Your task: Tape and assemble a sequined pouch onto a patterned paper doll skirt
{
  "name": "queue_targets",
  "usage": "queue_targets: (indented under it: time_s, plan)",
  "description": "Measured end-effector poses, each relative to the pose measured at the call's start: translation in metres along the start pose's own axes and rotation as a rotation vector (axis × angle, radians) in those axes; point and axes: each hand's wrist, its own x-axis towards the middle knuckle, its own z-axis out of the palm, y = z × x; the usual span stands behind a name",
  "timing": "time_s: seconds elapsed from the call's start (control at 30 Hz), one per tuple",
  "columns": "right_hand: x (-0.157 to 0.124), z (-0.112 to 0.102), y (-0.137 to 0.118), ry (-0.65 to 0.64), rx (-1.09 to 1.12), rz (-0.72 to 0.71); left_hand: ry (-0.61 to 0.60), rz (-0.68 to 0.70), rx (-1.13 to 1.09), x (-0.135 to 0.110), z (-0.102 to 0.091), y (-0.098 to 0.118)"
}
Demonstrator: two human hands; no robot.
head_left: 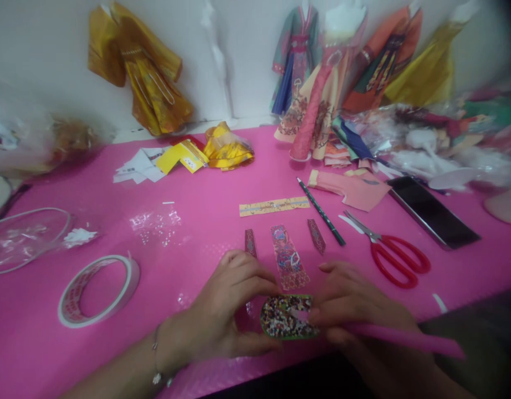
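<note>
My left hand (218, 302) grips a small rounded case (276, 321) with a green edge, full of tiny multicoloured beads, between thumb and fingers. In my right hand (363, 302) is a long pink pen-like stick (417, 337); its tip end reaches over the beads. Just beyond the case lies a patterned strip (287, 255), flanked by two small dark red pieces, a left one (250, 242) and a right one (316, 235). Farther back is a long beige strip (255, 209) with a decorated middle.
Red-handled scissors (399, 257), a dark pencil (322, 213) and a phone (434, 210) lie to the right. A roll of white tape (133, 277) and scattered clear gems (156, 224) are on the left. Several dressed doll figures, including a gold robe (145, 72), stand along the back wall.
</note>
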Motion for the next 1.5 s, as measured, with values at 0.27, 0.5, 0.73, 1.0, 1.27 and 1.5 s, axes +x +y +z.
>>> queue_targets:
  time_s: [0.27, 0.5, 0.73, 1.0, 1.27, 1.5]
  plan:
    - [-0.017, -0.005, 0.013, 0.099, 0.118, 0.156, -0.080, -0.018, 0.013, 0.000, -0.002, -0.001]
    - [-0.012, 0.002, 0.026, 0.171, 0.114, 0.376, -0.177, -0.043, 0.015, -0.001, -0.002, -0.004]
    - [-0.010, 0.008, 0.031, 0.118, 0.001, 0.424, -0.204, -0.025, 0.014, -0.004, 0.002, -0.010]
    - [-0.013, 0.016, 0.037, 0.071, -0.078, 0.366, -0.227, -0.037, 0.023, -0.003, 0.000, -0.008]
    - [-0.013, 0.017, 0.039, 0.058, -0.097, 0.356, -0.214, -0.029, 0.032, -0.001, 0.000, -0.007]
    - [-0.014, 0.017, 0.040, 0.044, -0.077, 0.358, -0.205, -0.018, 0.039, -0.002, -0.001, -0.007]
